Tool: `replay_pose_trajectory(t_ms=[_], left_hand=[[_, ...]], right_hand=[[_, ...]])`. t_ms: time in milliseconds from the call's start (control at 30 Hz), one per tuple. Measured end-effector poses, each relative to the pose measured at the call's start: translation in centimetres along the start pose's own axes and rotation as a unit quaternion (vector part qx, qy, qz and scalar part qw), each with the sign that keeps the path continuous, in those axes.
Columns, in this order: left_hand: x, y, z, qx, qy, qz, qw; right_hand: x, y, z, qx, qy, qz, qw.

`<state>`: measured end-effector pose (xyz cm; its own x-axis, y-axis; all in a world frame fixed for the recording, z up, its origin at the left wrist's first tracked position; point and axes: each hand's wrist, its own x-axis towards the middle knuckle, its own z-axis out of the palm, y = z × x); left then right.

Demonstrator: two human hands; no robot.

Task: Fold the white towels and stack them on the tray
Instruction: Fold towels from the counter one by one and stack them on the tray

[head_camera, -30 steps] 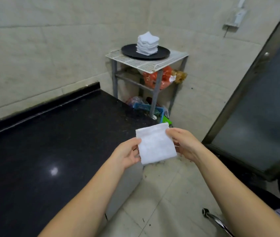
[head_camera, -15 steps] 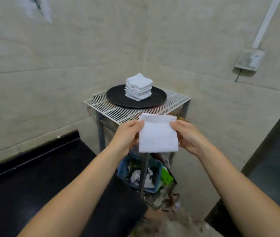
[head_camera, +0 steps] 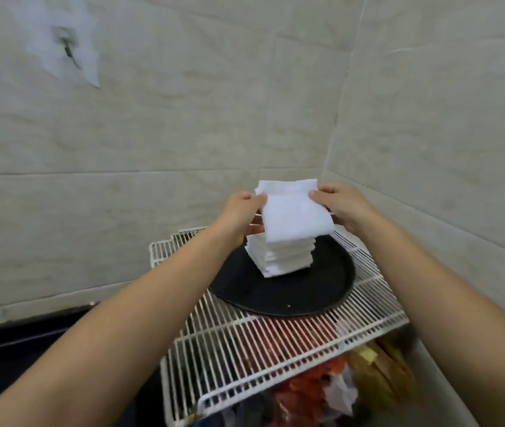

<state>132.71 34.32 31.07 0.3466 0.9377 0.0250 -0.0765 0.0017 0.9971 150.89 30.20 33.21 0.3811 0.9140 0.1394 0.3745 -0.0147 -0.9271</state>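
Walls: pale tiled surfaces meeting in a corner at the right of my view; a torn white patch with a dark mark sits high on the left one.
Tabletop: a dark slab at lower left, only its far edge visible to me.
Wire shelf: a white grid rack in the corner, tilted in my wide-angle view; red, yellow and white clutter shows blurred beneath it.
Tray: round and black, resting on the far part of the wire shelf.
Towel stack: folded white towels piled upright near the middle of the tray.
Folded towel: a white square held directly above the towel stack; its lower edge overlaps the top of the pile in my view, and I cannot tell whether they touch.
Left hand: I see it pinching the folded towel's left edge, thumb on top.
Right hand: it pinches the right edge the same way, fingers curled beneath the cloth.
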Motion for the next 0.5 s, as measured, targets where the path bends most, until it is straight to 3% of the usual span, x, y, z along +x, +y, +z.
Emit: replay_pose_trajectory(t_ms=[233,500], left_hand=[[6.1,-3.6,1.5,0.058,0.095,-0.075,0.991],[7.9,-6.0,1.1,0.135,0.175,-0.065,0.973]], right_hand=[[9.4,5.7,1.2,-0.043,-0.093,-0.015,0.995],[11.2,7.7,2.4,-0.025,-0.1,-0.031,0.994]])
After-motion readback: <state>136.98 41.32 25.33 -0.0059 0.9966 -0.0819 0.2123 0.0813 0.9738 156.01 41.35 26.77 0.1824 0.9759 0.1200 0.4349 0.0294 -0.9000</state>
